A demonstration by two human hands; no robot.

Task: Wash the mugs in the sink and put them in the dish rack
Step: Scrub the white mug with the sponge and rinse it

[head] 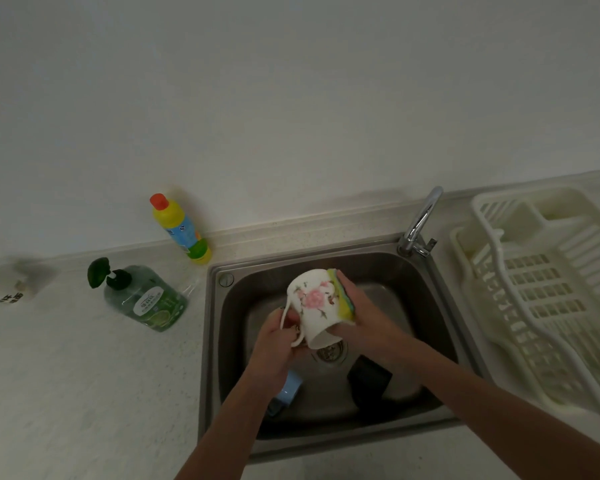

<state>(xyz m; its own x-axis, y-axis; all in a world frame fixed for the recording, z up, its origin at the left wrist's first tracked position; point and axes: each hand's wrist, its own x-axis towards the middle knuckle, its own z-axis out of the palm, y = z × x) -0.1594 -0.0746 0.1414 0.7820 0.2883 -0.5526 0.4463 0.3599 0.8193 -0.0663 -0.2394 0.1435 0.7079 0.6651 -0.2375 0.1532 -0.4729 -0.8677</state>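
Nearest the viewer, two bare forearms reach over the front rim of the steel sink (211, 341), in whose basin a blue mug (289, 386) lies partly hidden under the left arm and a black mug (368, 379) lies to the right of the drain (329, 352). Above the drain, the left hand (278, 344) grips the floral mug (314, 306) with fingers curled about its handle, the mug tilted with its mouth down toward the viewer. The right hand (357, 317) presses a yellow-green sponge (343, 299) against the mug's far side, fingers folded round the sponge. The step in hand appears to be scrubbing the first mug; the next move would call for a rinse under the tap (420, 223), which shows no running water, then a carry rightward to the white dish rack (548, 292), which holds no mug. Two mugs remain unwashed, by this judgement. Farther off on the pale speckled bench (84, 375) stand a green pump bottle (146, 299), a yellow bottle with an orange cap (181, 230), and a blurred white object at the left edge. A plain white wall closes the scene.
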